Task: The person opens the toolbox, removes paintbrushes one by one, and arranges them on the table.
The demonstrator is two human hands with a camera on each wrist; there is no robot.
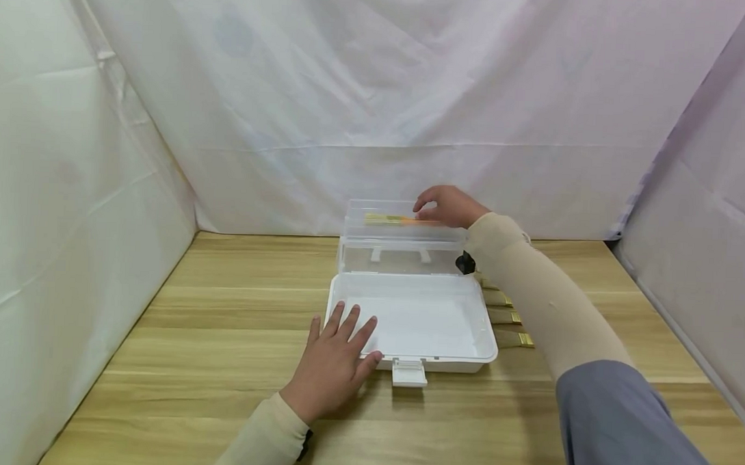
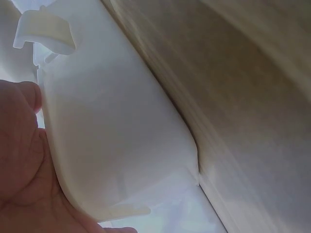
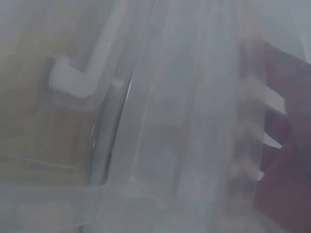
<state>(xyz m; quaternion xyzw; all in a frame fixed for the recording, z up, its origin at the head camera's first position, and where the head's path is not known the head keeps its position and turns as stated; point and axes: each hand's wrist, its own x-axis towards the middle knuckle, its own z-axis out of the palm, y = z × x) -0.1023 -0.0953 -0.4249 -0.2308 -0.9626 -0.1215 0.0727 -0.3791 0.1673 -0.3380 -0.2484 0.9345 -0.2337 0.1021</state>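
Observation:
A white plastic case (image 1: 411, 364) lies on the table with its clear lid (image 1: 402, 257) raised at the back. My left hand (image 1: 331, 368) rests spread over the case's front left corner; in the left wrist view the palm (image 2: 22, 155) lies along its white wall (image 2: 116, 121). At the top of the lid, my right hand (image 1: 450, 204) pinches the orange handle of a paintbrush (image 1: 383, 219), whose pale yellow bristles point left. In the right wrist view, curled fingers (image 3: 248, 131) show blurred through the clear plastic, and the brush cannot be made out.
Several more paintbrushes (image 1: 523, 340) lie in a row right of the case, partly hidden under my right arm. A white latch (image 1: 409, 374) juts from the case's front. White cloth (image 1: 352, 108) hangs behind the wooden table (image 1: 220, 364) and on both sides.

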